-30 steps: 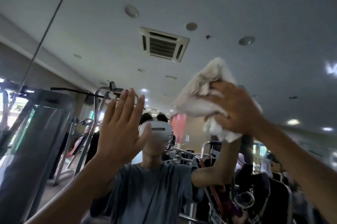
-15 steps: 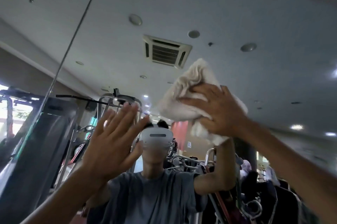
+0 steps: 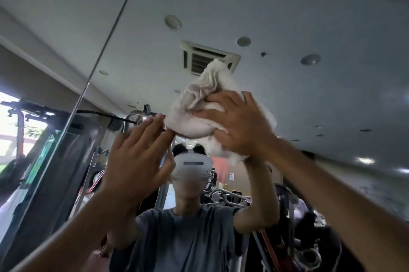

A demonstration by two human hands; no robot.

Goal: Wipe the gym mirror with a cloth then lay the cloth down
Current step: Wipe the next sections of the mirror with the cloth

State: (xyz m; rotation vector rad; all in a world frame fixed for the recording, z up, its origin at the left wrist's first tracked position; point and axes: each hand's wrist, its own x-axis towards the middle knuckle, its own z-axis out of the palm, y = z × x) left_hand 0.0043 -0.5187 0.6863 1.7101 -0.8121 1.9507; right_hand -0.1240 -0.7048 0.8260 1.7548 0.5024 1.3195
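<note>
Head camera view, looking up at a gym mirror (image 3: 321, 28) that fills the frame. The right hand (image 3: 239, 125) is raised high and presses a crumpled white cloth (image 3: 199, 105) against the glass, its grip closed on the bunched cloth with fingers spread and curled into the folds. The left hand (image 3: 137, 156) is raised just beside it, lower and to the left, its grip wide, fingers straight and close together, palm facing the glass; whether it touches the mirror cannot be told. Its fingertips lie just beside the cloth's lower edge. A dark vertical seam (image 3: 106, 50) divides the mirror panels. The glass reflects the person in a grey T-shirt (image 3: 183, 245) and white headset (image 3: 191, 165), a ceiling air vent (image 3: 197, 59), and weight machines (image 3: 62, 150).
</note>
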